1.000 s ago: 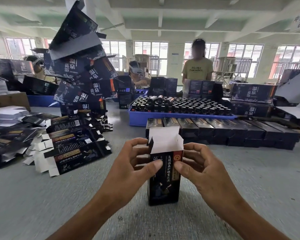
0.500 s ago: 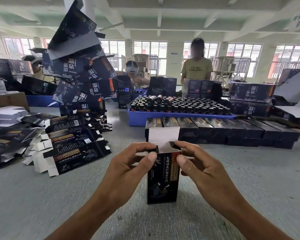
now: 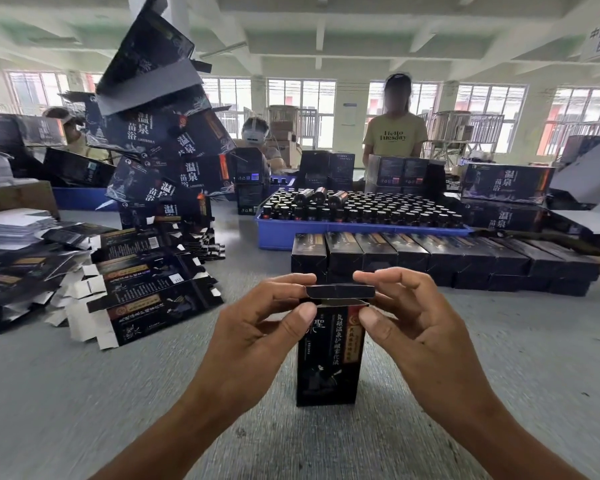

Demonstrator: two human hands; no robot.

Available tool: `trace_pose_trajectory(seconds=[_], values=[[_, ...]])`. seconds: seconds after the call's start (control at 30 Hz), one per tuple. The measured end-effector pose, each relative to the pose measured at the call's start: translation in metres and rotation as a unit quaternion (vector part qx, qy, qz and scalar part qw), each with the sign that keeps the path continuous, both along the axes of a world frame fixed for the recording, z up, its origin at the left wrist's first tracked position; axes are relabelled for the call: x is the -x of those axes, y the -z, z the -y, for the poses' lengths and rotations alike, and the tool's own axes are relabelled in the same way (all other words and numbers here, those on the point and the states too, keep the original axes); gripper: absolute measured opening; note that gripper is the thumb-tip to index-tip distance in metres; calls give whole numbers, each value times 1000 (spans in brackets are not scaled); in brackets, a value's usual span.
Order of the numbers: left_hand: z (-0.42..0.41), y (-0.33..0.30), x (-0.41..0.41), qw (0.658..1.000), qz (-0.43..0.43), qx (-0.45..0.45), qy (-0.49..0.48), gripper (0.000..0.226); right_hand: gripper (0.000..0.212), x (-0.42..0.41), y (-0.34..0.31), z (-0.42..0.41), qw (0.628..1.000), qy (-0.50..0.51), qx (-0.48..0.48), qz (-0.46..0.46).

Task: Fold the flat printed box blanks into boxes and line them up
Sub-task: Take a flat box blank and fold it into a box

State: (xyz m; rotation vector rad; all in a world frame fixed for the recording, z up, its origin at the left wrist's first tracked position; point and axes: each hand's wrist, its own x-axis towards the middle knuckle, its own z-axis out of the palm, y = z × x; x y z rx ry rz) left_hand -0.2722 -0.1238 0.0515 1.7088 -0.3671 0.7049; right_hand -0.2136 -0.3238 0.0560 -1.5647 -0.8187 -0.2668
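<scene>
A dark printed box point(image 3: 329, 355) is stood upright on the grey table point(image 3: 84, 393), just below the centre of the view. Its top lid flap point(image 3: 340, 291) is folded nearly level over the opening, with a narrow gap left along the front edge where the pale inner card is visible. The flap's left end is pinched by the left hand point(image 3: 257, 337), index finger above and thumb pressed on the box front at the upper corner. The right end is pinched in the same way by the right hand point(image 3: 420, 330), its thumb laid on the upper right corner of the front face. Both hands are thus closed on the box; the remaining fingers are curled loosely behind it. At 12 o'clock from the box, a row of finished boxes point(image 3: 430, 254) is laid side by side, extended toward 2 o'clock. Behind that row, a blue tray point(image 3: 326, 233) filled with dark bottles point(image 3: 361, 209) is seen. At 9 to 10 o'clock, flat box blanks point(image 3: 142, 292) are spread in a loose fanned heap, with pale tabs showing at the edges. Beyond them, at 11 o'clock, larger dark cartons point(image 3: 160, 140) are piled in a leaning stack. At 12 to 1 o'clock, on the far side of the tray, a person in a yellow shirt point(image 3: 395, 136) is stood.
</scene>
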Motion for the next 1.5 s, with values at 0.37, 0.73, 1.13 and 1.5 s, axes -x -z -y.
trace_pose_trajectory(seconds=[0.37, 0.73, 1.13, 1.5], values=[[5, 1, 3, 1000, -8, 23, -9, 21, 22, -1, 1, -2, 999, 36, -27, 12], [8, -1, 7, 999, 4, 27, -31, 38, 21, 3, -3, 0, 999, 49, -21, 5], [10, -2, 7, 998, 21, -14, -49, 38, 18, 3, -5, 1, 996, 73, 0, 48], [4, 4, -1, 995, 69, -27, -66, 23, 16, -2, 4, -1, 974, 130, 63, 176]])
